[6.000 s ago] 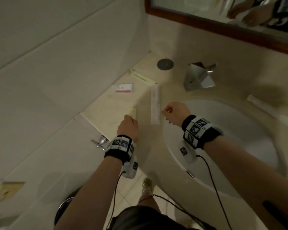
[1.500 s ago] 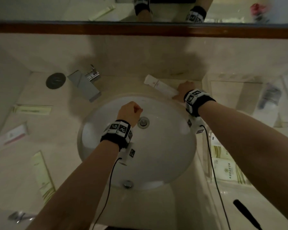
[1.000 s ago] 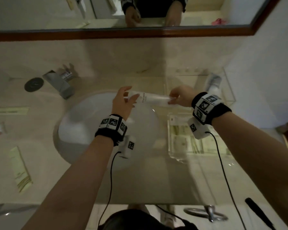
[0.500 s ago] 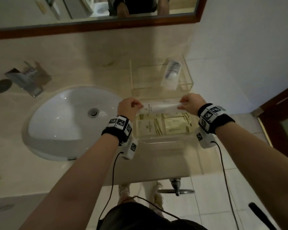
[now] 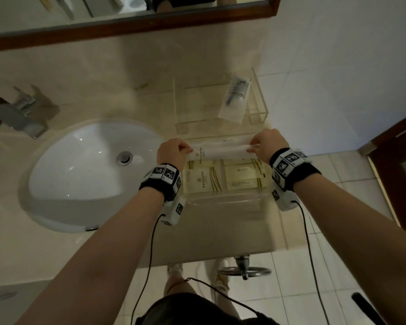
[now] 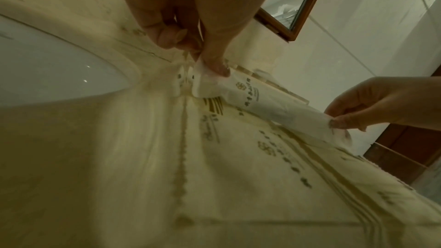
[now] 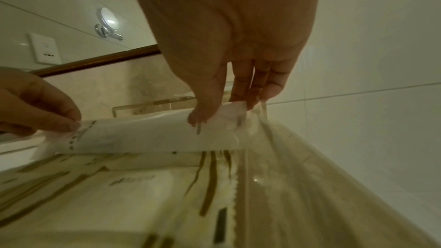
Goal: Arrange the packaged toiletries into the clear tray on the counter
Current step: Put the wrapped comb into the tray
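A long white packet hangs level over the far part of the clear tray. My left hand pinches its left end, and my right hand pinches its right end. Inside the tray lie cream packets with gold stripes. Both hands hover just above the tray's side walls. Whether the white packet touches the tray floor cannot be told.
A second clear tray stands behind, holding a white packet with dark print. The white sink basin lies to the left with the faucet beyond it. The mirror frame runs along the top. The counter's front edge is close.
My right hand picked the white packet up from behind the basin, my left hand took its other end, and both carried it right over the clear tray and lowered it slightly.
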`<state>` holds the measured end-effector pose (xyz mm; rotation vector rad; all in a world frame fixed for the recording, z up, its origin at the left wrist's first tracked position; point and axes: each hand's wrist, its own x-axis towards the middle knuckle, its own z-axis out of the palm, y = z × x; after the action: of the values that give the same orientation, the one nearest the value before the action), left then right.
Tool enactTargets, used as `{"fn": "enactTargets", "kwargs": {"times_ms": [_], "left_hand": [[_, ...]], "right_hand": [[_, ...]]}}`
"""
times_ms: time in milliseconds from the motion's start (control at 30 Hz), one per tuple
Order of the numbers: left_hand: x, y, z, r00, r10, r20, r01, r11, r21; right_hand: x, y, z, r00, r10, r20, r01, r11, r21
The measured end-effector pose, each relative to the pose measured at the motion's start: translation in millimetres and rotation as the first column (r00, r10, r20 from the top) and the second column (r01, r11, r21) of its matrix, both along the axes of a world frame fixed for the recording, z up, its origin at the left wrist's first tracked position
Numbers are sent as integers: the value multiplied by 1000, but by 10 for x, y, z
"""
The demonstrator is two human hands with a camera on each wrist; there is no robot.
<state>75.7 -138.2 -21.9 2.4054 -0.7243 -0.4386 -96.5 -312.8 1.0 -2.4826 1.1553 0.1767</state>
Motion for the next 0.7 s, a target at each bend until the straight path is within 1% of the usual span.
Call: {"fn": "enactTargets", "kwargs": {"times_ms": [167,333,467,600,700], "left_hand": [[13,-5,-55,1000,1,0,-1,1000,-23],[15,-10,-77,1000,4,21,-4,1000,-24],[13,-10,-88,998,10,70,-10,1000,-5],[60,41,-52,997,65,38,-65,998,-13],[157,151,52,993,117,22,-116,993,-35]], "right_hand": [[26,12,-12,1000,2,-27,-3,1000,-26],[68,14,-1,998,-54,-12,53,998,-38],[71,36,5,995,-97,-6,96,995,-25],[36,96,41,991,-127,32,128,992,-20],[104,161,156,988,-128,81,128,992,5]]}}
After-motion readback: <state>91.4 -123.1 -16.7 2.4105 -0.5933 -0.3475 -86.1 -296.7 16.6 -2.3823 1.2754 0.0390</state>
